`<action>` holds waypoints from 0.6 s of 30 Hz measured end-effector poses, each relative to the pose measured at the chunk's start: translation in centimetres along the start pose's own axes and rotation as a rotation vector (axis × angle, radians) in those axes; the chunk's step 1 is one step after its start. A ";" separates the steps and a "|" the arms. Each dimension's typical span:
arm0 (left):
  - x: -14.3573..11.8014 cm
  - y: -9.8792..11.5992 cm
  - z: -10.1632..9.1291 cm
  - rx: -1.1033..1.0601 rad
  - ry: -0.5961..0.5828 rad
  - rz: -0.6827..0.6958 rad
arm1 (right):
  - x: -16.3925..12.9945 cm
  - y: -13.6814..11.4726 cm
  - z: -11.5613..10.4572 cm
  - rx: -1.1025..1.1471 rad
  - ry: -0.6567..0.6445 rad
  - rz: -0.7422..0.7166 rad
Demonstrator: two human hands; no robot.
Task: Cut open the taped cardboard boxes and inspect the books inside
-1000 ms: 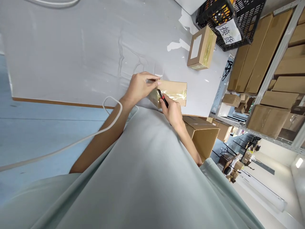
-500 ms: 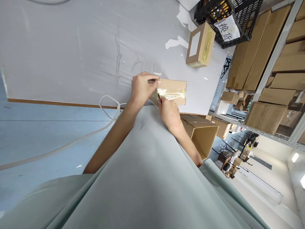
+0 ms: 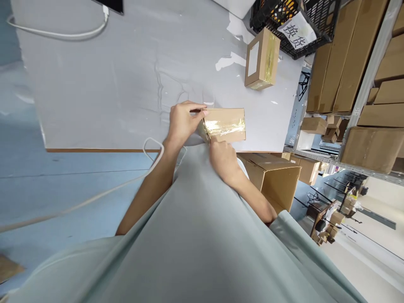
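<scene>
A small cardboard box [image 3: 224, 121] with shiny clear tape across its top lies at the table's front edge, close to my body. My left hand [image 3: 184, 120] grips its upper left corner between thumb and fingers. My right hand [image 3: 223, 158] is closed at the box's lower left corner, on what looks like a utility knife. Most of that tool is hidden in my fist; only a thin dark tip shows against the left edge of the box, by the tape's end.
Another taped box [image 3: 263, 59] stands farther back on the grey table [image 3: 104, 92], beside a black crate [image 3: 296, 29] with a paper label. A white cable [image 3: 126, 183] hangs off the front edge. Below it is a big open carton [image 3: 277, 179]. Shelves with boxes [image 3: 375, 139] are on the right.
My right hand has slid down to the box's near left corner, and the tool's red part no longer shows. My left hand keeps its hold. The camera view has shifted.
</scene>
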State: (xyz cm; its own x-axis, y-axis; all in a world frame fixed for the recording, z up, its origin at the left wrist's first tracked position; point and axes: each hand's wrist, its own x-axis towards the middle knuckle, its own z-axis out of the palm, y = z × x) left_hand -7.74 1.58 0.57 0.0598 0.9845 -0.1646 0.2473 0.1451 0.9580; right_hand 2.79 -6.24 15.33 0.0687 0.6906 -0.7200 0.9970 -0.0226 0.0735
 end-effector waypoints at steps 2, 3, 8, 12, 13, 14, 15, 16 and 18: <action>0.0 -0.3 -0.2 -0.003 -0.003 -0.009 | -0.9 2.1 0.1 0.077 0.028 -0.021; 0.0 -0.3 -0.3 0.001 -0.011 -0.012 | -1.1 3.5 0.2 0.128 0.066 -0.027; -0.6 1.2 0.0 0.177 0.041 0.049 | 0.0 11.5 1.1 0.322 0.343 0.085; -1.3 4.0 3.5 0.300 0.018 0.227 | 2.2 15.8 1.8 0.359 0.425 0.064; -1.4 4.6 4.7 0.311 -0.036 0.277 | 2.6 16.3 1.9 0.363 0.440 0.039; -1.5 5.0 6.1 0.319 -0.093 0.316 | 3.0 16.6 2.0 0.367 0.451 0.014; -1.5 5.3 7.3 0.326 -0.143 0.339 | 3.4 16.8 2.0 0.372 0.458 -0.006; -1.5 5.5 8.4 0.330 -0.176 0.347 | 3.8 16.8 2.0 0.378 0.459 -0.024; -1.5 5.3 9.9 0.335 -0.190 0.339 | 4.4 16.6 2.0 0.393 0.449 -0.053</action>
State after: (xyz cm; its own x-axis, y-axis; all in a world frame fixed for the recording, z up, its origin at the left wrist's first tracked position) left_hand 3.11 -0.11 3.60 0.3573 0.9311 0.0726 0.4776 -0.2490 0.8425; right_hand 19.74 -4.99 11.99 0.0825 0.9342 -0.3472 0.9425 -0.1863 -0.2774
